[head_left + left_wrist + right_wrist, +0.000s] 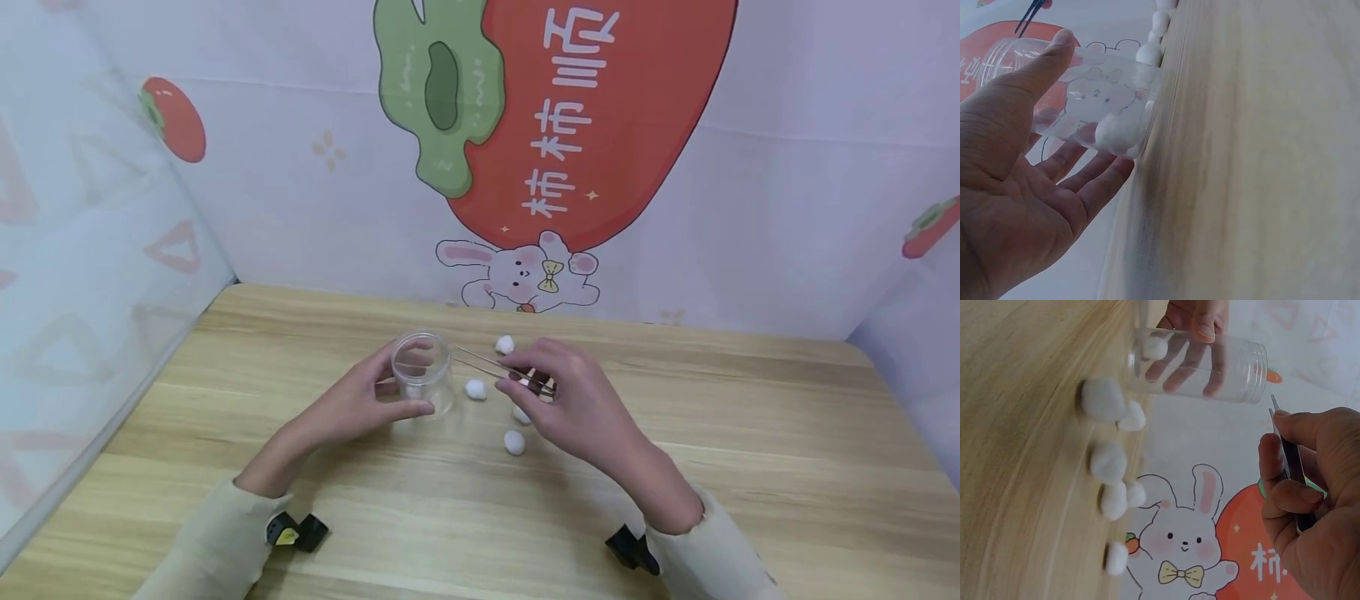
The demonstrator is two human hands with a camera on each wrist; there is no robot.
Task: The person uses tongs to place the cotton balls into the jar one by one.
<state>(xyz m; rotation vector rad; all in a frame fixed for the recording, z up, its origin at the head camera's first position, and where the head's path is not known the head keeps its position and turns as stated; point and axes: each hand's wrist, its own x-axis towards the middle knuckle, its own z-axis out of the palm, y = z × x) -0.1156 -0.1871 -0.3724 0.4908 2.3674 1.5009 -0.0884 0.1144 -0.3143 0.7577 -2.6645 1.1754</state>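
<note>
My left hand (352, 404) holds a clear plastic jar (429, 392) upright on the wooden table, thumb on the near side and fingers round the back. Through its wall one cotton ball (1116, 132) shows at the bottom. My right hand (577, 400) pinches metal tweezers (480, 361) beside the jar's open mouth. Nothing is visible between the tweezers' slightly parted tips. Several white cotton balls lie on the table right of the jar, among them one at the back (505, 344), one close to the jar (476, 389) and one nearer me (513, 442); the right hand partly covers others.
The light wooden table (420, 533) runs up to a printed cloth backdrop (285, 183) behind it, with another cloth wall (90, 233) on the left. Small black devices hang by both sleeve cuffs, one at the left (298, 532) and one at the right (632, 550).
</note>
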